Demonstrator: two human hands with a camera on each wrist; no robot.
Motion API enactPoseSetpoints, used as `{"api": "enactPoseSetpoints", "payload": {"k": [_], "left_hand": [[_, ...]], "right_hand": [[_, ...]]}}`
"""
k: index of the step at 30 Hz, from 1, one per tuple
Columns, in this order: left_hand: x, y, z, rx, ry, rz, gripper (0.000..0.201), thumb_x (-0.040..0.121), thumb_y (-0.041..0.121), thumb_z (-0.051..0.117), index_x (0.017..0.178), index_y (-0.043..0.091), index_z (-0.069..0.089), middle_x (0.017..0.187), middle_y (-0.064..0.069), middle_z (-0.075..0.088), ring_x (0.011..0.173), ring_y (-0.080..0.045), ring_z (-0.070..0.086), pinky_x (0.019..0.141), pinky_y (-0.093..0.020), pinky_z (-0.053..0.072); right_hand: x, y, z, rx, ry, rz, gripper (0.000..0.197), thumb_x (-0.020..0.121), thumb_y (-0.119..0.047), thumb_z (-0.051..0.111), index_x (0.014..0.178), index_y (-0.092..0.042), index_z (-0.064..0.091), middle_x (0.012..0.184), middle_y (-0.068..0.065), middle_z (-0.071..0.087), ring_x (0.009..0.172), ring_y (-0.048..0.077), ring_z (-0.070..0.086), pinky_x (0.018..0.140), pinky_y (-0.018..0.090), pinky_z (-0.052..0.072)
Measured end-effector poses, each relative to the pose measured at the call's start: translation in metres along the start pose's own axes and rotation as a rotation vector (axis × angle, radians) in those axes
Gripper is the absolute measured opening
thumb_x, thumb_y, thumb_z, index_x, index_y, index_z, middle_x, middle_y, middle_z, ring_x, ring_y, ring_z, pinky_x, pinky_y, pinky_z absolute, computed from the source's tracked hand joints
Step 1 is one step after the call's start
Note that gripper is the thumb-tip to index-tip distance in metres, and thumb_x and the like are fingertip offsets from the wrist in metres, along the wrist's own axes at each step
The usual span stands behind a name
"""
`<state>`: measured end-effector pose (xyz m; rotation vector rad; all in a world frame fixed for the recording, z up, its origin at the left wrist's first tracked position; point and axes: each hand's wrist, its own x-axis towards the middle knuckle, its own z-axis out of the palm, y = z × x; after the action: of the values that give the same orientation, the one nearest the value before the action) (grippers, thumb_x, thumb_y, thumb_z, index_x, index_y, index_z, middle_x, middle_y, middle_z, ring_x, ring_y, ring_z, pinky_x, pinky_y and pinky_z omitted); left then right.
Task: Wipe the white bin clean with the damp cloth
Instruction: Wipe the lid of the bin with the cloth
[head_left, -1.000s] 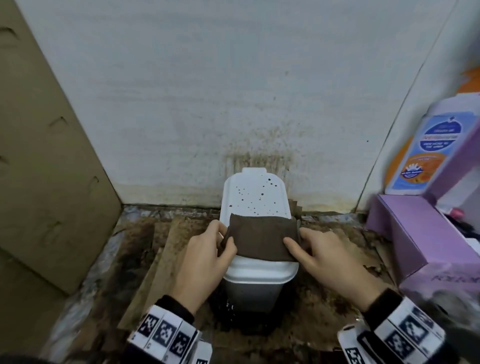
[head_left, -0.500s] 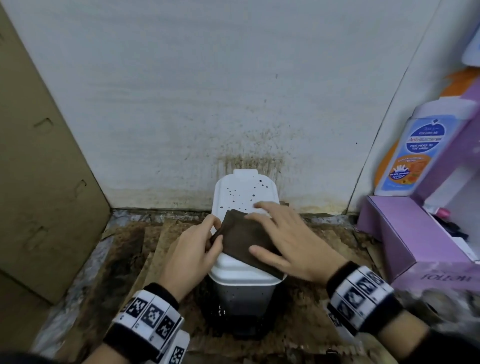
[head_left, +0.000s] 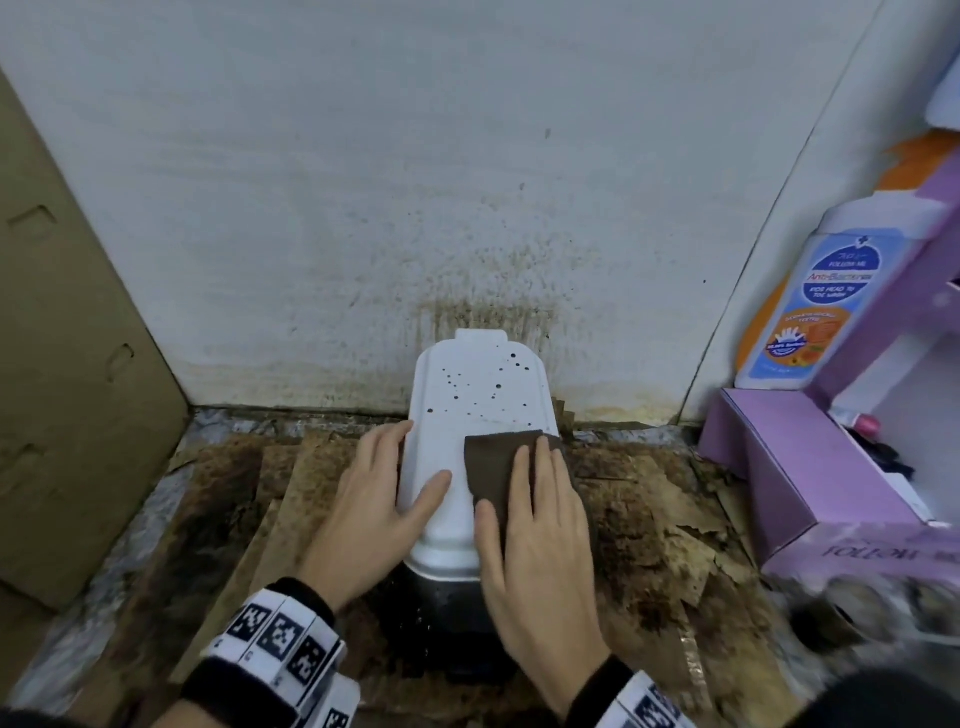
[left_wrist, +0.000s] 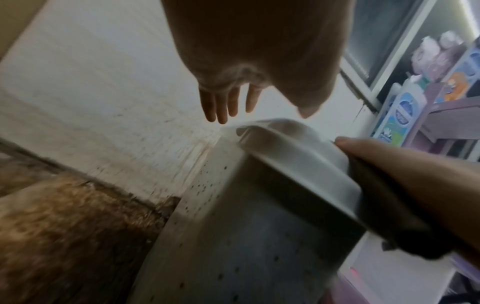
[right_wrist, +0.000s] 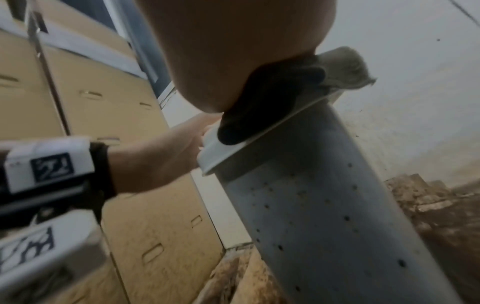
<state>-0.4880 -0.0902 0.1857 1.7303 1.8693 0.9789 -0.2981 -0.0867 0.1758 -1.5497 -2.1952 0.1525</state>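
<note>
My right hand (head_left: 540, 540) lies flat, fingers straight, pressing the brown damp cloth (head_left: 493, 467) onto the right half of the white bin's lid (head_left: 478, 395). My left hand (head_left: 369, 509) is open too, palm against the lid's left edge, thumb resting on top. Dark specks dot the far part of the lid and the bin's grey side (right_wrist: 324, 205). The bin stands against the stained white wall (head_left: 467, 182) on wet, brown cardboard (head_left: 649, 519). Cardboard boxes (head_left: 62, 364) left; purple box (head_left: 810, 467) and body-wash bottle (head_left: 815, 306) right.
</note>
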Motion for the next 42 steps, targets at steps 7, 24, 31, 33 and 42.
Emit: {"api": "enactPoseSetpoints", "payload": {"k": [7,24,31,33,42], "left_hand": [[-0.003,-0.009,0.014,-0.052,-0.104,-0.027,0.125,0.068,0.094,0.048,0.162,0.028,-0.002,0.163,0.027,-0.006,0.154,-0.005,0.006,0.126,-0.041,0.019],[-0.005,-0.007,0.021,-0.193,-0.117,-0.06,0.144,0.05,0.084,0.079,0.16,0.039,-0.002,0.164,0.028,-0.004,0.154,0.0,0.008,0.124,-0.045,0.025],[-0.004,-0.007,0.02,-0.213,-0.118,-0.055,0.14,0.052,0.08,0.081,0.159,0.042,0.0,0.163,0.029,-0.001,0.152,0.003,0.012,0.123,-0.041,0.028],[-0.004,-0.008,0.02,-0.205,-0.125,-0.054,0.141,0.051,0.083,0.08,0.159,0.042,-0.002,0.163,0.03,-0.003,0.152,0.003,0.01,0.123,-0.04,0.026],[-0.004,-0.006,0.016,-0.237,-0.156,-0.059,0.137,0.053,0.081,0.081,0.157,0.049,-0.004,0.16,0.036,-0.005,0.151,0.006,0.009,0.122,-0.04,0.026]], "right_hand": [[0.05,0.016,-0.017,0.105,-0.231,-0.02,0.07,0.111,-0.049,0.021,0.167,-0.011,0.0,0.175,0.007,-0.009,0.162,0.02,-0.006,0.131,0.034,0.005],[0.029,0.017,-0.029,0.277,-0.304,0.114,0.07,0.109,-0.052,0.023,0.165,-0.03,-0.013,0.174,-0.003,-0.016,0.16,0.013,-0.01,0.128,0.032,0.003],[0.036,0.014,-0.03,0.22,-0.314,0.097,0.07,0.11,-0.05,0.023,0.165,-0.025,-0.013,0.174,0.003,-0.009,0.159,0.017,-0.007,0.131,0.037,0.002],[0.056,0.021,-0.028,0.227,-0.34,0.082,0.072,0.11,-0.05,0.026,0.166,-0.023,-0.01,0.174,0.005,-0.008,0.16,0.02,-0.005,0.131,0.041,0.003],[0.165,0.056,-0.015,0.331,-0.582,0.039,0.08,0.108,-0.057,0.032,0.163,-0.027,-0.017,0.174,0.003,-0.014,0.162,0.024,-0.003,0.13,0.051,0.011]]}}
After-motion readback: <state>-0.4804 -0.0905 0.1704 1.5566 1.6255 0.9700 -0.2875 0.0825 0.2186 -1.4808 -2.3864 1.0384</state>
